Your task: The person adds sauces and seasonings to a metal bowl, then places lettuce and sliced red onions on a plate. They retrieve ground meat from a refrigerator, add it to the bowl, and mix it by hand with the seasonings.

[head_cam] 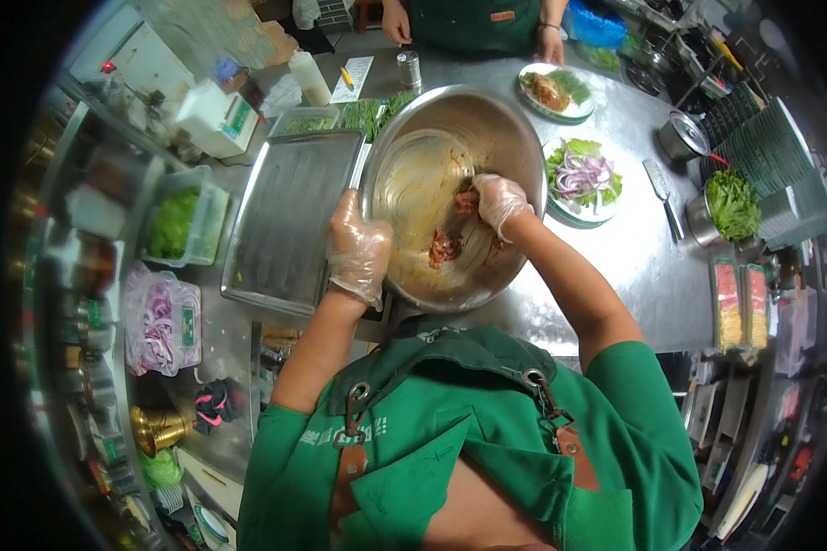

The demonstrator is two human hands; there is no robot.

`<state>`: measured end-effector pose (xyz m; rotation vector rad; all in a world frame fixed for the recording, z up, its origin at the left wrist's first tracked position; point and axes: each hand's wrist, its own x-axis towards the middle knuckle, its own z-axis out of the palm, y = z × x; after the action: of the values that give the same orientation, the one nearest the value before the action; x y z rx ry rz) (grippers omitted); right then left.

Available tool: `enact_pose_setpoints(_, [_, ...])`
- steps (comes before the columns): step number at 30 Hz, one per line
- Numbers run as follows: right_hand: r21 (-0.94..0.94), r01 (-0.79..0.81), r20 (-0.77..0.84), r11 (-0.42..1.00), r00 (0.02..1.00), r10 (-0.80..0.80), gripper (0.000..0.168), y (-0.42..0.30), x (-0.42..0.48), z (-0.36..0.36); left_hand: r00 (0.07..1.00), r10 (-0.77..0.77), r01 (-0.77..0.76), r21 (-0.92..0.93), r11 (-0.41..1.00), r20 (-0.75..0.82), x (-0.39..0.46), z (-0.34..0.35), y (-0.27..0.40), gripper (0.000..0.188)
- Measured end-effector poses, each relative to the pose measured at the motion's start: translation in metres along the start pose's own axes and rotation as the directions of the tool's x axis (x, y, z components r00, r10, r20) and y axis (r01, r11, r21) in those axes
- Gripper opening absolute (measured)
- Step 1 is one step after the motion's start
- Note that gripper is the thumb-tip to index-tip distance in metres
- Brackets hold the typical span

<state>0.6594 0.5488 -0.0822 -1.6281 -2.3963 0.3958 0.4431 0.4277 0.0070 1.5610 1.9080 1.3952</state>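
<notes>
A large stainless steel mixing bowl (pixel 413 172), its inside smeared with brownish-yellow residue, is tilted in front of me. My left hand (pixel 360 251), in a clear plastic glove, grips the bowl's left rim. Inside the bowl's right part, my gloved right hand (pixel 499 203) has its fingers curled around some dark red marinated meat (pixel 466 201). Another piece of marinated meat (pixel 444 248) lies lower on the bowl's wall. Just right of the bowl stands a plate of sliced red onion on lettuce (pixel 584 175).
An empty metal tray (pixel 293 220) lies left of the bowl. A plate with food and herbs (pixel 557 93) sits near a person (pixel 479 24) across the steel table. A grater (pixel 664 200), a small pot (pixel 684 136) and stacked plates (pixel 765 151) are at the right; onion (pixel 162 320) stands left.
</notes>
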Motion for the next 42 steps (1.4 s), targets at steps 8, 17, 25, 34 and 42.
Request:
enact_pose_setpoints(8, [0.136,0.016,0.144,0.991,0.989,-0.035,0.078,-0.008,0.002,-0.014,0.997,0.078,-0.079,-0.047,0.996,-0.020,0.004,0.000,-0.002,0.018])
enact_pose_setpoints(17, [0.032,0.048,0.091,0.998,0.995,-0.050,0.054,-0.020,-0.025,-0.042,0.995,0.080,-0.078,0.037,0.996,-0.064,0.003,-0.001,0.002,0.015])
enact_pose_setpoints(25, [-0.280,0.524,0.177,0.805,0.852,-0.493,0.020,-0.054,-0.045,-0.050,1.000,0.032,-0.032,0.066,0.997,0.002,0.001,-0.003,0.006,0.013])
enact_pose_setpoints(34, [0.843,-0.321,0.147,0.431,0.909,0.390,0.026,-0.063,0.046,-0.061,0.992,0.108,-0.115,0.111,0.987,0.062,-0.004,0.002,0.018,0.019])
enact_pose_setpoints(42, [-0.015,0.662,0.092,0.749,0.747,-0.658,0.023,-0.111,-0.026,0.000,0.995,0.089,-0.087,-0.047,0.995,0.054,0.003,0.005,0.011,0.018])
